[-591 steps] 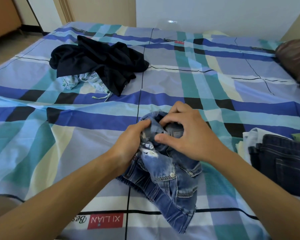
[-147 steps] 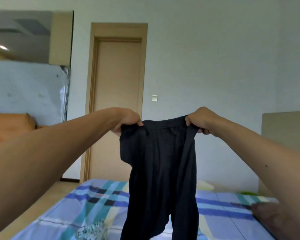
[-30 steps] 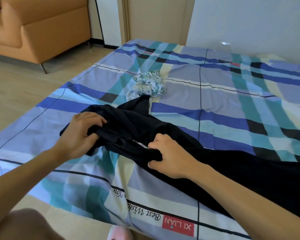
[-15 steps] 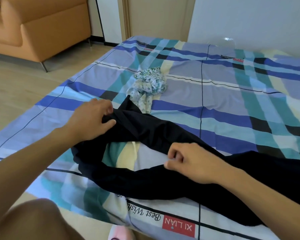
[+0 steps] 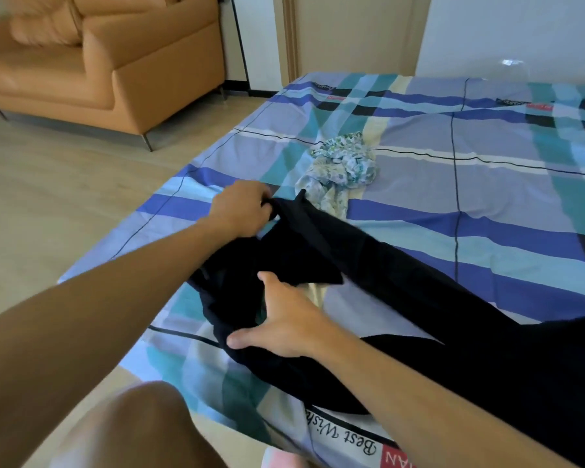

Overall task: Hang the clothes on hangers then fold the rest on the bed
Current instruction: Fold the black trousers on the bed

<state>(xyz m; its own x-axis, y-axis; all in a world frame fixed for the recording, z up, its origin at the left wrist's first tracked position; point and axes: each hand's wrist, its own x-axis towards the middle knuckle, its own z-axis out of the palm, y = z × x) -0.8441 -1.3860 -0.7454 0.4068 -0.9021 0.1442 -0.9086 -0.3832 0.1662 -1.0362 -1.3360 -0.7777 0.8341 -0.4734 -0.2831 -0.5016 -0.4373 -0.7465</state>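
Black trousers lie stretched across the plaid bed sheet, waist end toward the bed's left edge. My left hand grips the far corner of the waistband, fingers curled round the cloth. My right hand rests on the near side of the waistband with fingers spread and straight, thumb out. A crumpled white and green floral garment lies just beyond the trousers, touching their far edge.
An orange leather sofa stands on the wooden floor to the left of the bed. A door and white wall stand behind the bed. My knee is at the bottom, against the bed's near edge.
My left hand has pulled the waistband corner farther away and to the right. My right hand has let go of its pinch, opened and moved left onto the near waistband.
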